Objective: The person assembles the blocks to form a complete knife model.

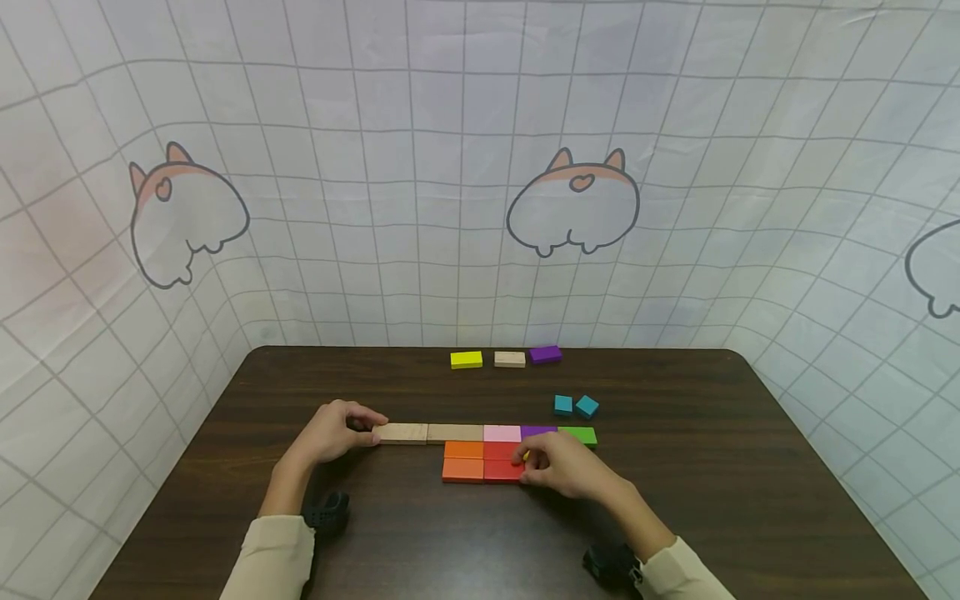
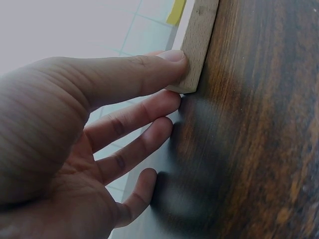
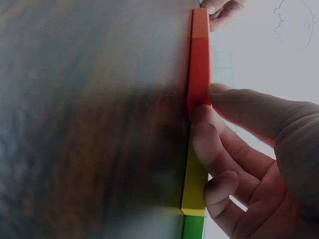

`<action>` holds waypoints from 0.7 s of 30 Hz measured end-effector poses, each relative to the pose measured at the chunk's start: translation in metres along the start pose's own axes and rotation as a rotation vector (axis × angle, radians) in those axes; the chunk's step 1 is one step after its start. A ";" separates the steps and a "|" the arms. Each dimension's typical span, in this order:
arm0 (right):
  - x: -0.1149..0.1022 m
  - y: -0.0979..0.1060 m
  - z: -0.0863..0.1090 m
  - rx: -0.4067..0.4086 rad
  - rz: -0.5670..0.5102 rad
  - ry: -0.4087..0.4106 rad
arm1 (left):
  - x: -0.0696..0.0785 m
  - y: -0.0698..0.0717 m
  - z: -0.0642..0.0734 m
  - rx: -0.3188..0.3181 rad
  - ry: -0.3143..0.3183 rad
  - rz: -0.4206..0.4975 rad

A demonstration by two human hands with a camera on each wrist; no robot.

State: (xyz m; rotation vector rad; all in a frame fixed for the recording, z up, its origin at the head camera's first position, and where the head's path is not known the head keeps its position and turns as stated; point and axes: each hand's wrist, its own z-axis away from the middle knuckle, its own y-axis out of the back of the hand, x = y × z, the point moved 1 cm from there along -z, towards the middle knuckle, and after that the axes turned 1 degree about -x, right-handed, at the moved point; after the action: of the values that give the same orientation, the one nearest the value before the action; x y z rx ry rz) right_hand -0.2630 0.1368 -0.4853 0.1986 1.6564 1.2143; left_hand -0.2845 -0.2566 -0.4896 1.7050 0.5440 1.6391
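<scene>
My left hand (image 1: 335, 432) pinches the left end of a plain wooden block (image 1: 400, 433) between thumb and index finger. Its other fingers stretch loosely beside the block in the left wrist view. A second wooden block (image 1: 455, 432), then pink (image 1: 502, 433), purple (image 1: 538, 431) and green blocks (image 1: 577, 437) continue that row. In front lie orange blocks (image 1: 463, 471) against red ones. My right hand (image 1: 567, 465) holds the right end of the front red block (image 3: 200, 72) with thumb and curled fingers. Its fingers partly cover a yellow block (image 3: 195, 184), with green (image 3: 193, 227) beyond.
Two small teal blocks (image 1: 563, 405) sit behind the row's right end. Along the table's back edge lie a yellow block (image 1: 467, 360), a wooden block (image 1: 510, 359) and a purple block (image 1: 545, 355). A white gridded cloth (image 1: 420, 275) hangs round the dark table (image 1: 480, 550).
</scene>
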 end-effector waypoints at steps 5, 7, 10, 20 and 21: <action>0.004 0.008 0.002 -0.023 -0.043 0.021 | 0.001 0.000 0.000 -0.001 0.004 -0.004; 0.007 0.015 0.002 -0.010 -0.060 0.036 | 0.002 0.000 -0.001 0.000 0.003 -0.003; 0.013 0.026 -0.001 0.019 -0.069 0.048 | 0.002 0.000 -0.001 0.000 -0.004 -0.001; 0.041 0.070 -0.027 0.113 -0.064 -0.007 | 0.002 0.001 0.002 -0.003 0.002 0.006; 0.046 0.074 -0.030 0.124 -0.066 -0.018 | 0.001 0.001 0.002 -0.003 0.002 0.005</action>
State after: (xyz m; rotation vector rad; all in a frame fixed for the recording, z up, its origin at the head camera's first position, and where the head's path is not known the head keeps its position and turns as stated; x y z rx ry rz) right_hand -0.3379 0.1826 -0.4579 0.2289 1.7101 1.0586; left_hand -0.2828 -0.2562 -0.4881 1.7039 0.5380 1.6452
